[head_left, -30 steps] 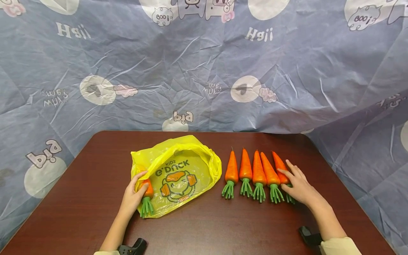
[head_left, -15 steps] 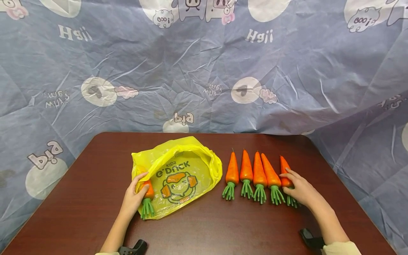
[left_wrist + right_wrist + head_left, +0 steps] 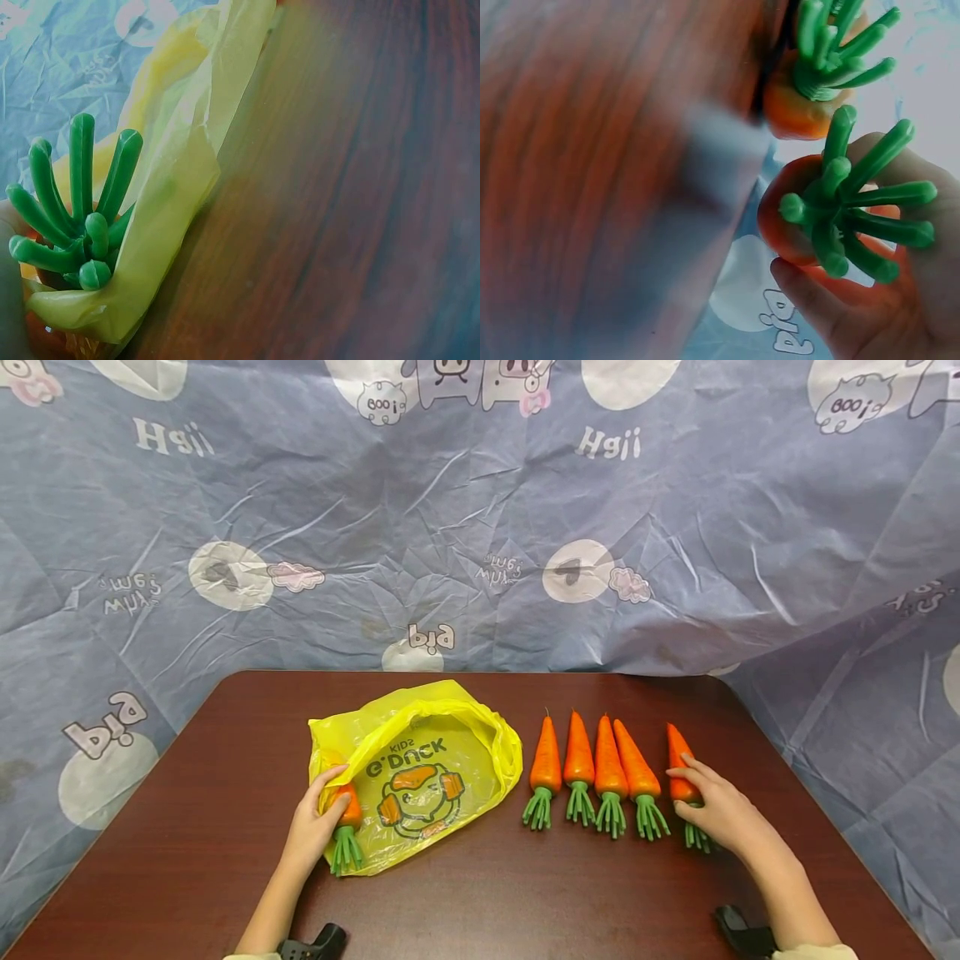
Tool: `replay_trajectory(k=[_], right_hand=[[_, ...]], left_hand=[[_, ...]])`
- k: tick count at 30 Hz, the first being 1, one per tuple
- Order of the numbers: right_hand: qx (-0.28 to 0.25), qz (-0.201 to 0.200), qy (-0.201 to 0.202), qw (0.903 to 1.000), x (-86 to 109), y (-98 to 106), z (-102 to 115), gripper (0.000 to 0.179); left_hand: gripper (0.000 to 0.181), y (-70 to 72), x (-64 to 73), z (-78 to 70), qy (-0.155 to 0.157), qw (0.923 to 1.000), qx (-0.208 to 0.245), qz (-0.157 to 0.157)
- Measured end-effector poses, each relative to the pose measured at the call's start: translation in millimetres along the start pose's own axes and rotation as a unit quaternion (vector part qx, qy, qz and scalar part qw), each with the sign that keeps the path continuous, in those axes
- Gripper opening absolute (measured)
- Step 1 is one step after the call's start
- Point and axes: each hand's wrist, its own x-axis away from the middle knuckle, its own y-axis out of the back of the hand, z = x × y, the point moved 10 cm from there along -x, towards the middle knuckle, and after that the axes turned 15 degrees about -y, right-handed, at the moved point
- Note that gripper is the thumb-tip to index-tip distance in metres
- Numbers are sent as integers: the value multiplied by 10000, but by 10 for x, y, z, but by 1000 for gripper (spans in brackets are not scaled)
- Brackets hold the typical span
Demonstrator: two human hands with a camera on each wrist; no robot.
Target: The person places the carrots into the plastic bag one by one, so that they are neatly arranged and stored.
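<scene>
On the left of the head view lies a yellow plastic bag (image 3: 427, 768) printed with a duck, its mouth facing the front. My left hand (image 3: 315, 820) holds a carrot (image 3: 349, 810) at the bag's left edge, fingers over the yellow film and thumb on the orange root. The carrot's green stalks (image 3: 79, 202) stick out of the bag in the left wrist view. At the right, my right hand (image 3: 723, 806) grips another carrot (image 3: 678, 760) from its right side. In the right wrist view a fingertip and thumb lie around its orange root, below the green stalks (image 3: 855, 202).
Several more carrots (image 3: 545, 760) lie side by side between the bag and my right hand, tips pointing away and green stalks towards me. All rest on a dark brown table (image 3: 480, 893). A grey-blue printed cloth (image 3: 450, 510) hangs behind the table.
The right hand and its carrot have moved right and slightly towards me, widening the gap to the other carrots. That carrot now points more straight ahead. My left hand and the bag have stayed put.
</scene>
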Motion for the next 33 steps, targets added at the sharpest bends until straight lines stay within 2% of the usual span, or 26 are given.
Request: replay_trajectory(k=[7, 20, 28, 33], right_hand=[[-3, -219, 134, 9997, 61, 126, 129, 46], [-5, -371, 447, 9983, 214, 284, 563, 52], [118, -586, 894, 9942, 371, 265, 922, 51], [176, -584, 1072, 9924, 448, 220, 1122, 51]], left_hand=[[41, -11, 3, -17, -26, 10000, 70, 57], [42, -10, 1, -4, -46, 10000, 30, 36], [43, -10, 4, -12, -73, 10000, 32, 39], [42, -9, -1, -22, -58, 10000, 38, 49]])
